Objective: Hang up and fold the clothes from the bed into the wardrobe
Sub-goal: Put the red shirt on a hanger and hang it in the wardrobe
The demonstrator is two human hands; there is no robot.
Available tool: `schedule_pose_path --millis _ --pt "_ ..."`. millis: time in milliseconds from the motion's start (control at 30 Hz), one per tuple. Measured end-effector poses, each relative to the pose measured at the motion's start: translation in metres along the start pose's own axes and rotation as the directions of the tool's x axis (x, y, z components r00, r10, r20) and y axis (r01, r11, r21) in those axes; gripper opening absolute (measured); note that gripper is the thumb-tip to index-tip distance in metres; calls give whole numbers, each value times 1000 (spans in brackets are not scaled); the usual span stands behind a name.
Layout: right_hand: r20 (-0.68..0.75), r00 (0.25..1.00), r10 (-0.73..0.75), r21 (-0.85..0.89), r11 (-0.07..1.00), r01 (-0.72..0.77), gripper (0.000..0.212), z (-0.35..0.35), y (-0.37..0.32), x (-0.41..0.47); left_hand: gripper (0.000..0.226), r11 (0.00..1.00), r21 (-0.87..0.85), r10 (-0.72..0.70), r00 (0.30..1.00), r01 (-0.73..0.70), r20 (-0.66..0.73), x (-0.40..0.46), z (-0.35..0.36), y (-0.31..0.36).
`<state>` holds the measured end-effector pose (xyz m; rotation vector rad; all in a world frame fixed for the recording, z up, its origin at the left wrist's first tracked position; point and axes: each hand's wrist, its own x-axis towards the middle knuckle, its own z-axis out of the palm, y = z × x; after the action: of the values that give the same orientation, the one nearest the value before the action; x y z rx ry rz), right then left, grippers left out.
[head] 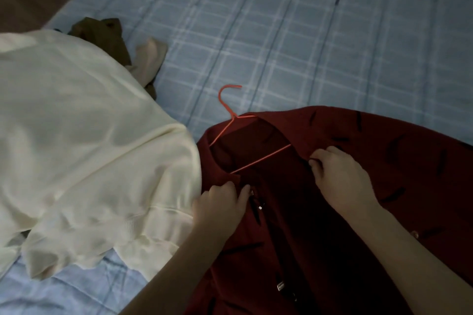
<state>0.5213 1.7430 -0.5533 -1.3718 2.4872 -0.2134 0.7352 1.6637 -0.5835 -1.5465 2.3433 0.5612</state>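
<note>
At lower centre, the left hand (222, 203) and right hand (339, 178), set apart, pinched a dark red shirt (345, 212) by its front edges, apparently closing it over an orange hanger (239, 133); left, a cream garment (84, 135) waited on the checked bed (281, 33).

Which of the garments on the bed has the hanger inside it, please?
The dark red buttoned garment, at its neckline, holds the orange hanger. The cream sweatshirt and the olive garment beyond it have none.
</note>
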Motion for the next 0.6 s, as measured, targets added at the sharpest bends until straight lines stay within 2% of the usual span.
schedule_pose_path --millis 100,200,333,433,533,600 --pt "62 994 -88 55 995 85 18 -7 -25 -8 51 995 -45 -85 995 87 43 7 -4 8" --pt "61 989 -132 152 981 122 16 3 -48 -12 38 981 -130 -133 988 142 72 14 -7 12" --pt "69 987 -148 213 968 131 15 26 -65 -15 32 965 -199 -158 983 174 91 18 -11 12" --pt "86 987 -138 239 964 114 17 38 -67 -18 32 933 -315 -158 984 177 85 18 -14 13" --pt "176 978 -116 342 939 50 20 39 -55 -10 35 888 -449 -76 995 96 62 19 -18 13" --pt "245 964 -107 374 927 8 14 34 -43 1 36 868 -496 93 992 -36 90 19 -23 15"
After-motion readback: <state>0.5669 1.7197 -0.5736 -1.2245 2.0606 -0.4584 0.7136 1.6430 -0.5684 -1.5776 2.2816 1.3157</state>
